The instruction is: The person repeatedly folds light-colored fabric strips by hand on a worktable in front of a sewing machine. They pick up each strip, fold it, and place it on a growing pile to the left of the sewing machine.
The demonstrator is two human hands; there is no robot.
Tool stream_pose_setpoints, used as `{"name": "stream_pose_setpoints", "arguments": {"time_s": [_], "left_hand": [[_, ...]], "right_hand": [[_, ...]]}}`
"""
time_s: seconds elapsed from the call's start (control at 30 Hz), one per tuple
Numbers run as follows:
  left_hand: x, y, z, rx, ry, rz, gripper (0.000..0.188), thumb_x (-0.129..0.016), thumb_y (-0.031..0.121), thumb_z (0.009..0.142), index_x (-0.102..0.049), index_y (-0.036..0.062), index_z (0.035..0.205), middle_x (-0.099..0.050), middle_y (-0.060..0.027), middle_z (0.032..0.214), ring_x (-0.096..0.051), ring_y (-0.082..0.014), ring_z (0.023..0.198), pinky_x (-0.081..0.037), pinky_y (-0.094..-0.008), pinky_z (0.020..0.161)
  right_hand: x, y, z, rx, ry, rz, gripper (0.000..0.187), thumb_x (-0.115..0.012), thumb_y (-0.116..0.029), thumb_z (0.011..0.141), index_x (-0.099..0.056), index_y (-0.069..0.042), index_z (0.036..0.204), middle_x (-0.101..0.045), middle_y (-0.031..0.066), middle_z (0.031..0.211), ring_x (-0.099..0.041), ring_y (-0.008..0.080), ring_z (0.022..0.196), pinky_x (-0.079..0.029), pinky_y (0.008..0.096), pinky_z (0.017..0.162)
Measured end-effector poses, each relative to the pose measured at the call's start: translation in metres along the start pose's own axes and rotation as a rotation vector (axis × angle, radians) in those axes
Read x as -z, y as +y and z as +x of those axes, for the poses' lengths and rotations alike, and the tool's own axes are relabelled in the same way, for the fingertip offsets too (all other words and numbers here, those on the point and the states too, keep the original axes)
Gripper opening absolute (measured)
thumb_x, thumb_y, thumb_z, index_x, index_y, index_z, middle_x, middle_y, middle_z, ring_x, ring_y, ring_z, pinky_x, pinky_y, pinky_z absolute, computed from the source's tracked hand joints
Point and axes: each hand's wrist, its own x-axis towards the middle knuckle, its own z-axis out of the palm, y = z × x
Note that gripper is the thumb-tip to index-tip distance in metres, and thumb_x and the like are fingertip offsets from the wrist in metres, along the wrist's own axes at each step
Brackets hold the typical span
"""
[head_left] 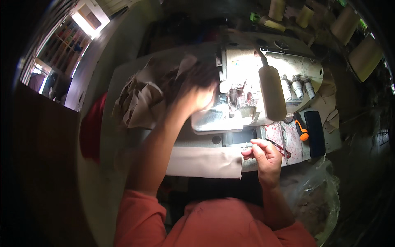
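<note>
A brightly lit sewing machine (296,68) stands ahead of me, with a shiny metal plate (212,119) at its left front. My left hand (201,98) is over the left part of this plate, smeared by motion, so its fingers and anything in them do not show clearly. A dark blur lies just beyond it. Below the machine, my right hand (266,158) is closed in a pinch, palm partly up; something small and pale seems to be at the fingertips, too small to name. A flat beige fabric piece (205,161) lies along the table's front edge, left of that hand.
Crumpled beige fabric (142,101) is heaped at the left. A long lamp-like beige piece (273,94) hangs before the machine. To the right lie an orange-and-black handled tool (302,128) and a dark phone (314,133). Thread cones (343,26) stand behind; a clear plastic bag (329,197) hangs low right.
</note>
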Motion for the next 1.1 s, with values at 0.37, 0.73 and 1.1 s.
{"name": "stream_pose_setpoints", "arguments": {"time_s": [0.37,0.73,1.1], "left_hand": [[0.044,0.171,-0.072,0.378,-0.149,-0.078,0.014,-0.058,0.016,0.07,-0.05,0.0068,0.077,-0.045,-0.0069,0.075,-0.044,-0.0237,0.075,-0.034,-0.0335,0.069],[0.027,0.161,-0.096,0.589,0.125,-0.64,0.004,-0.049,0.006,0.078,-0.047,0.0023,0.075,-0.048,-0.0102,0.074,-0.046,-0.0242,0.069,-0.037,-0.0329,0.064],[0.111,0.096,-0.186,0.966,1.392,-1.663,0.049,-0.04,0.033,0.086,-0.03,0.0012,0.121,-0.036,-0.0115,0.124,-0.03,-0.0222,0.118,-0.031,-0.0392,0.094]], "right_hand": [[0.027,-0.004,-0.034,-0.012,0.018,-0.171,0.016,-0.044,-0.005,0.084,-0.051,0.004,0.096,-0.059,0.0098,0.075,-0.054,0.011,0.066,-0.044,0.0218,0.064],[-0.016,-0.01,-0.024,-0.238,-0.248,-0.327,0.015,-0.053,-0.013,0.08,-0.053,0.0,0.087,-0.055,0.0036,0.069,-0.049,0.0075,0.06,-0.041,0.0196,0.054],[-0.026,-0.041,-0.029,-0.086,-0.086,0.098,0.015,-0.051,-0.01,0.079,-0.05,0.002,0.088,-0.057,0.0091,0.075,-0.057,0.0137,0.06,-0.048,0.0244,0.05]]}}
